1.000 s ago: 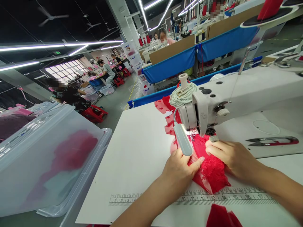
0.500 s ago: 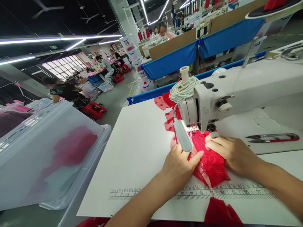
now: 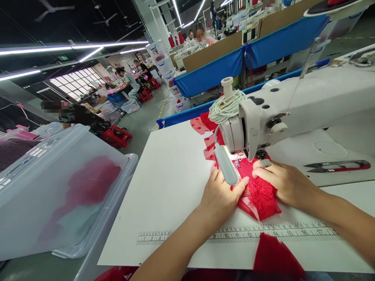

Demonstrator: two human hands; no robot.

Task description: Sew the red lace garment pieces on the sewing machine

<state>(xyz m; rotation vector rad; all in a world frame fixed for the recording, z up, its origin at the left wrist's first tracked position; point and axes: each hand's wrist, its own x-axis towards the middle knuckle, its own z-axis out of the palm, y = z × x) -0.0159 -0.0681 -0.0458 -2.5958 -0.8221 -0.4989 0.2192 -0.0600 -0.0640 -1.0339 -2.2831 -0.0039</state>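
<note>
A piece of red lace fabric [image 3: 262, 201] with sheer mesh lies under the needle area of a white sewing machine [image 3: 252, 125]. My left hand [image 3: 219, 197] rests on its left side, closed on the mesh edge with the thumb lying across it; the small grey lamp [image 3: 226, 166] partly covers the fingers. On the fabric's right side, my right hand [image 3: 285, 181] is closed, its thumb and bent fingers gripping the lace just below the machine's knob. More red mesh [image 3: 209, 146] trails out behind the machine head. The needle itself is hard to make out.
Thread snips [image 3: 336, 166] lie on the machine bed at right. A printed ruler [image 3: 181, 235] runs along the near side of the white table [image 3: 158, 175]. Red cloth [image 3: 277, 257] hangs over the front edge. A translucent bin [image 3: 58, 195] stands at left. Co-workers sit farther back.
The lace has slid slightly away from me, toward the needle area, and both hands have moved along with it. The view has shifted a little.
</note>
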